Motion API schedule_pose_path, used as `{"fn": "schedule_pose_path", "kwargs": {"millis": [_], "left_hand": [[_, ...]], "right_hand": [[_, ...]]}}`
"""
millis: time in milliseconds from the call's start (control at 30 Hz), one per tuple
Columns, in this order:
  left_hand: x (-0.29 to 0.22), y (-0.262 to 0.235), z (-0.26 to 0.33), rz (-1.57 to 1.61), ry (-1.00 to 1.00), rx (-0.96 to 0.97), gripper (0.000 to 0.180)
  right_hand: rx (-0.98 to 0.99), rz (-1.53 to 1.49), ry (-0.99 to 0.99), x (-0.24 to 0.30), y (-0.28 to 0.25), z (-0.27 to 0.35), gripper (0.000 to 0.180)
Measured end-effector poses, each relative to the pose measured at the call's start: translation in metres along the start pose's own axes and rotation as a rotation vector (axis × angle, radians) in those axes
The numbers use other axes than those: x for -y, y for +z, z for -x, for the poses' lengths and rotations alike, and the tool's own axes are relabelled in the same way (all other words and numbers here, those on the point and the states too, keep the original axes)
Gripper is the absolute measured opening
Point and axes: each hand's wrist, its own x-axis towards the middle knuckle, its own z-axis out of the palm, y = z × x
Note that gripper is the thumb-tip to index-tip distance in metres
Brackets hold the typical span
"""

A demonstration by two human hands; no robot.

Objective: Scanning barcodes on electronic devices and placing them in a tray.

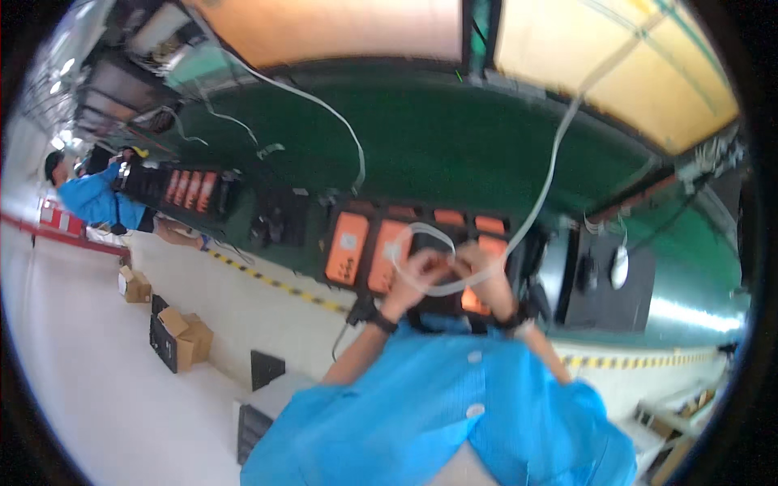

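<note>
Both my hands are raised together over the near edge of a green work table (454, 146). My left hand (421, 275) and my right hand (480, 271) pinch a white flat cable (541, 194) that loops between them and runs up and away to the right. Under my hands lies a black tray (519, 251) holding several orange rectangular units (348, 247). My blue sleeves and blue coat (438, 405) fill the lower part of the view. Each wrist carries a dark band.
Another white cable (324, 109) crosses the table. A second tray of orange units (190, 190) stands at the left, by a person in blue (93, 198). A white mouse on a black mat (620, 267) lies at the right. Cardboard boxes (182, 336) sit on the floor.
</note>
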Motion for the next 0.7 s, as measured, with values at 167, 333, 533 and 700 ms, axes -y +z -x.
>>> {"fn": "schedule_pose_path", "kwargs": {"millis": [167, 333, 533, 700], "left_hand": [[0.017, 0.007, 0.004, 0.253, -0.028, 0.013, 0.031], [0.036, 0.0, 0.017, 0.2, 0.045, -0.245, 0.045], [0.085, -0.064, 0.091, 0.258, -0.265, -0.351, 0.033], [0.131, -0.112, 0.158, 0.103, -0.395, -0.443, 0.038]], "right_hand": [[-0.03, -0.17, 0.135, 0.001, 0.011, 0.004, 0.016], [0.071, -0.406, 0.213, -0.029, 0.032, -0.007, 0.032], [-0.263, 0.088, 0.23, -0.075, 0.045, -0.059, 0.042], [0.048, -0.078, 0.216, -0.006, 0.089, -0.06, 0.027]]}}
